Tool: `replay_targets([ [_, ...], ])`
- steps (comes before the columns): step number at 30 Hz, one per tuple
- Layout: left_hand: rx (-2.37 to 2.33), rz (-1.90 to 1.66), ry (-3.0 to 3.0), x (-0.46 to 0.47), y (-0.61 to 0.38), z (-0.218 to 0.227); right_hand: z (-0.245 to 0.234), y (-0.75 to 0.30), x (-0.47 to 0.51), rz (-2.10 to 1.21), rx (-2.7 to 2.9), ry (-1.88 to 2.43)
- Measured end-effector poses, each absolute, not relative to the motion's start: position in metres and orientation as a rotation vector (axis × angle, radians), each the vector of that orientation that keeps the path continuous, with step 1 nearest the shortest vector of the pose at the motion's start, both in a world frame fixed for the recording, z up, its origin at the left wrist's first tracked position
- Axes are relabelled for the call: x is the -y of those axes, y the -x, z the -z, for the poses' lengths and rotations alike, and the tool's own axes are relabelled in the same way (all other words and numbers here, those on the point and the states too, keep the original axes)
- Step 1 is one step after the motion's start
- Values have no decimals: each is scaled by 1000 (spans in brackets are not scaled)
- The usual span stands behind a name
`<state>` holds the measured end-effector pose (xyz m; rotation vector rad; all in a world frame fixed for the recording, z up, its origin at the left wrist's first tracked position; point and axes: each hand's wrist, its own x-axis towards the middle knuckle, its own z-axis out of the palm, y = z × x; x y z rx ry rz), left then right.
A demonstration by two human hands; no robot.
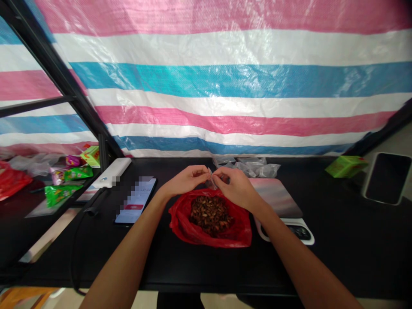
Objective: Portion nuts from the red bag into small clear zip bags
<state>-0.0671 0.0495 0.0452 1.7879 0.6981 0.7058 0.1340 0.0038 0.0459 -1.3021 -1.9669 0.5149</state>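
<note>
Being pinched between the closed fingertips of the left hand [184, 180] and right hand [236, 186], a narrow clear plastic sachet [211, 178] is being held pretty much upright, its long axis tilted slightly left, just above a crumpled red plastic bag [180, 225] of dark brown seeds [210, 216], mid-way along a black tabletop [193, 270].

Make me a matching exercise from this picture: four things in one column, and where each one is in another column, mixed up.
Things:
1. Small clear plastic sachet
2. Red plastic bag of dark brown kernels
3. White oblong power bank
4. Bright green box

Places:
A. Far right of the black table
B. Pinched between the left hand and right hand
C. On the table, just below the hands
D. Back left of the table

Pairs: 1-B, 2-C, 3-D, 4-A
</note>
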Motion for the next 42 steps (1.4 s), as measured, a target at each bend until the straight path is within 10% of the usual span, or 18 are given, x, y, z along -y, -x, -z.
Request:
replay_targets([
  [13, -879, -911, -1901, -48, 63, -45, -56, -140, -3, -9, 1952, 1475],
  [27, -482, -672, -1668, -34, 73, -70, -51, -149, -14, -1028, 1791, 1017],
  [42, -460, -381, -1682, -33, 73, -60, -67, -154, 1, -926, 1871, 838],
])
